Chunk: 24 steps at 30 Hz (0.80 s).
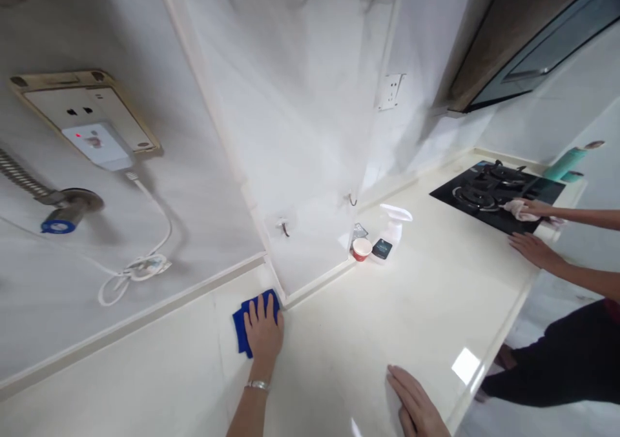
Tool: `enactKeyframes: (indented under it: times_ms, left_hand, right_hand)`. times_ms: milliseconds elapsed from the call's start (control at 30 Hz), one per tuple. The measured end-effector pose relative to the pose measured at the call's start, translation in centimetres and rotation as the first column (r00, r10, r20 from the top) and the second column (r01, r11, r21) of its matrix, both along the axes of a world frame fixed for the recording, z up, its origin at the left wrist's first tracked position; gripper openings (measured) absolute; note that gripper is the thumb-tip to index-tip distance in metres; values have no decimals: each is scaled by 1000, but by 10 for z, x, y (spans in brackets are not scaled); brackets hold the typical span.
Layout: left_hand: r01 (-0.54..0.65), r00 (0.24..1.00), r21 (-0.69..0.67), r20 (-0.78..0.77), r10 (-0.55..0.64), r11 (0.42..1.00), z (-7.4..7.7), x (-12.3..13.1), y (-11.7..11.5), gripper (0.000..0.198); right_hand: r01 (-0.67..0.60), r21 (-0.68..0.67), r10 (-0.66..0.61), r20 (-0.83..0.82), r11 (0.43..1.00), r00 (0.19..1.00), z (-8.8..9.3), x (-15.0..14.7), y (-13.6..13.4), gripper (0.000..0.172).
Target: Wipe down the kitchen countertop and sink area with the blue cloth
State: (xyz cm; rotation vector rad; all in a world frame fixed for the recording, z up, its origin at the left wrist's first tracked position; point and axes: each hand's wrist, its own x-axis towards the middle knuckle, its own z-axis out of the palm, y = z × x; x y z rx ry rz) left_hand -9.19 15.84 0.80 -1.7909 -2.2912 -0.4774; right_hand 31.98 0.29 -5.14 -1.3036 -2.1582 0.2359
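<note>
The left hand (264, 330) lies flat on a blue cloth (242, 327), fingers stretched out and spread, pressing it down rather than gripping it. The cloth sits on the pale table (411, 295), right at the foot of the wall where a white corner (278, 282) juts out. A thin bracelet (258, 385) circles that wrist. The right hand (416, 408) rests palm down on the bare table near its front edge, fingers loose and holding nothing, well apart from the cloth.

Further back, against the wall, stands a small red cup (361, 248); its inside looks white, and whether anything is in it cannot be told. Just beside it are a small dark tub (382, 248) and a clear spray bottle (394, 224) with a white trigger head.

At the far end, a black stove (494, 195) is set into the table, with a teal bottle (564, 164) behind it. Another person stands there, one hand (533, 208) holding a pale rag (516, 209) on the stove, the other hand (533, 248) flat on the table edge.
</note>
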Motion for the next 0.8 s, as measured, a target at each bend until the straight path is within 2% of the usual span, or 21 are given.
enactKeyframes:
  times_ms: [100,200,333,400,500,567,600,633,700,733,800]
  left_hand:
    - [17,1000,-22,-19,-17,1000,-3,33,-54,54]
    - [92,995,6,-47,-91,996,-11,76,-102,56]
    - [251,968,9,12,-251,968,-23,144,-141,73]
    - [403,913,-37,93,-398,915,-23,174,-150,84]
    - [653,750,-113,231,-620,749,-15,202,-155,89]
    - [745,655,-132,328,-681,654,-8,204,-155,80]
    - [753,639,-128,379,-670,646,-5,198,-155,73]
    - [732,647,-119,429,-630,671,-3,189,-155,66]
    - [599,718,-101,508,-477,794,0,157,-154,58]
    - [489,765,-98,525,-372,867,0,135,-154,58]
    - [246,841,-74,513,-174,967,-1,84,-157,62]
  right_hand:
    - [-8,47,9,-21,999,1000,-3,-3,1,73]
    - [-7,66,10,-38,998,999,-7,-8,2,75]
    - [-7,66,10,-45,998,999,-9,-14,6,74]
    - [-11,58,14,-52,998,999,-11,-14,7,73]
    - [-21,70,29,-118,997,993,-12,-10,8,64]
    - [7,81,10,-205,997,979,-9,-4,10,55]
    - [39,79,-18,-250,996,968,-5,-3,12,52]
    - [71,71,-48,-287,995,957,1,-2,14,51]
    - [97,58,-72,-327,994,942,18,-10,20,52]
    - [71,57,-49,-321,996,946,27,-18,22,53]
    - [-57,49,67,-248,997,966,46,-44,26,54]
